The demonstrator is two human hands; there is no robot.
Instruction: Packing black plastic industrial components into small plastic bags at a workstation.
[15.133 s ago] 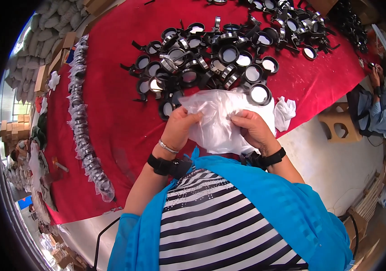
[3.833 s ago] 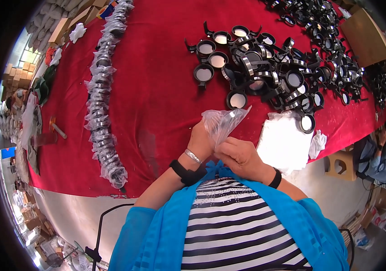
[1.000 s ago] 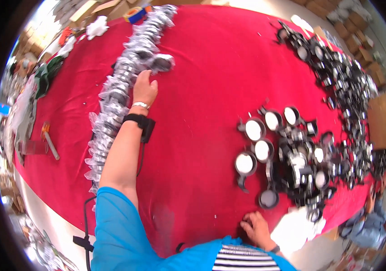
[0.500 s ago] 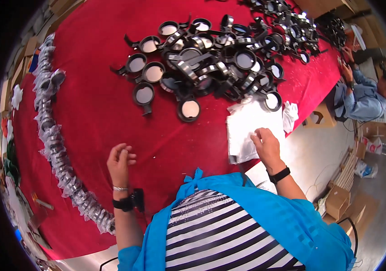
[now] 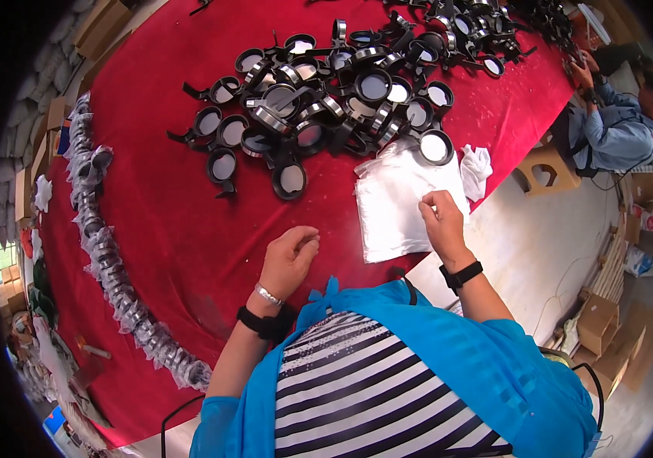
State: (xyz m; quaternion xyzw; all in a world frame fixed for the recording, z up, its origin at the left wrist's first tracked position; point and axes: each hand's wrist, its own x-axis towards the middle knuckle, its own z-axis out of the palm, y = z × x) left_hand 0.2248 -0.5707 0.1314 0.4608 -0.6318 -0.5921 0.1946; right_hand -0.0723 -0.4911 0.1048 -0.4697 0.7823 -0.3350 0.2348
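My right hand point(image 5: 442, 223) is over the right part of a stack of white, filmy plastic bags point(image 5: 395, 217) at the table's near edge. Its thumb and fingers are pinched together; whether they grip a bag is hidden. My left hand point(image 5: 290, 261) hovers left of the stack, fingers curled in, with nothing visible in them. Beyond both hands is a heap of black round pieces point(image 5: 372, 85), each with a metallic rim, a pale disc and a side arm. One such round piece point(image 5: 436, 147) rests on the stack's far edge.
Along the left, similar pieces wrapped in clear plastic form a long curved row point(image 5: 111, 267) on the red tablecloth point(image 5: 166, 198). A crumpled white bag point(image 5: 475, 169) is right of the stack. Another person point(image 5: 620, 130) sits at the far right, near a brown stool point(image 5: 546, 172) and cardboard boxes point(image 5: 600, 324).
My left hand has swung right, toward the stack, and its fingers have curled in. My right hand remains over the bags. The view has shifted slightly.
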